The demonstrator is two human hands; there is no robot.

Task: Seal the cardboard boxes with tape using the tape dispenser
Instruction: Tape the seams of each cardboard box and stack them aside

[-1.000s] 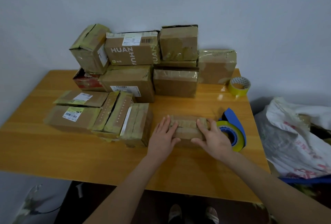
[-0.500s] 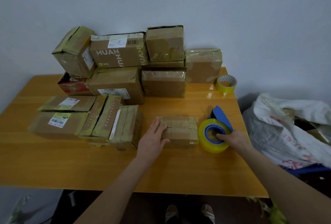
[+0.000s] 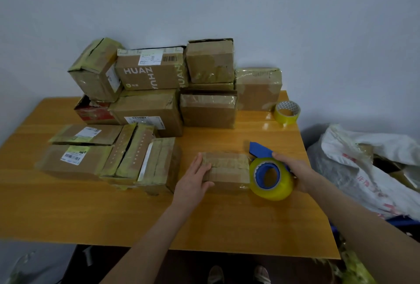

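Observation:
A small taped cardboard box (image 3: 227,168) lies on the wooden table (image 3: 91,211) in front of me. My left hand (image 3: 193,178) rests flat on the box's left end, fingers spread, pressing it down. My right hand (image 3: 295,170) grips the blue tape dispenser (image 3: 270,175) with its yellowish roll of tape, held tilted right against the box's right end. The dispenser's blue blade end points away from me.
Several taped boxes (image 3: 150,111) are stacked along the wall, and flatter ones (image 3: 109,154) lie at the left. A spare tape roll (image 3: 286,112) sits at the table's far right. A white plastic bag (image 3: 363,165) bulges beyond the right edge.
My right hand left the box, took hold of the tape dispenser and lifted it up against the box's right end. My left hand stayed on the box.

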